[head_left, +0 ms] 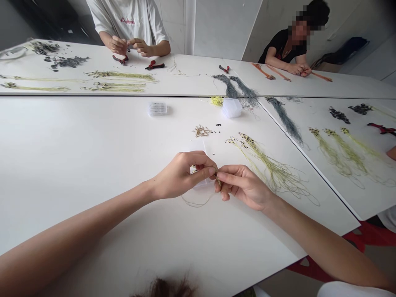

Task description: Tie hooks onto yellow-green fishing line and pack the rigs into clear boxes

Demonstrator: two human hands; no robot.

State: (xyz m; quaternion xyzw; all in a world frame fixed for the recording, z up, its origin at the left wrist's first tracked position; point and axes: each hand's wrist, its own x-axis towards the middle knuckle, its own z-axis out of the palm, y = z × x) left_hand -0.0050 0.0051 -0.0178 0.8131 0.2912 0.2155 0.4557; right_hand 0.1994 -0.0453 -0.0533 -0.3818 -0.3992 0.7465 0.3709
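Note:
My left hand point(182, 173) and my right hand point(243, 185) meet over the white table point(77, 165), fingertips pinched together on a thin yellow-green line point(198, 203) with a small metal piece where they touch. The line loops down onto the table below my left hand. A small clear box point(201, 182) lies partly hidden under my left hand. Just right of my right hand lies a bundle of yellow-green lines point(272, 169) with dark beaded ends.
A pile of small gold hooks point(201, 131), black beads point(218, 124) and two clear boxes point(157, 108) point(232, 107) lie further back. Grey line bundles point(238, 88), pliers point(154, 65) and more yellow lines cover adjoining tables. Two other people work at the far side.

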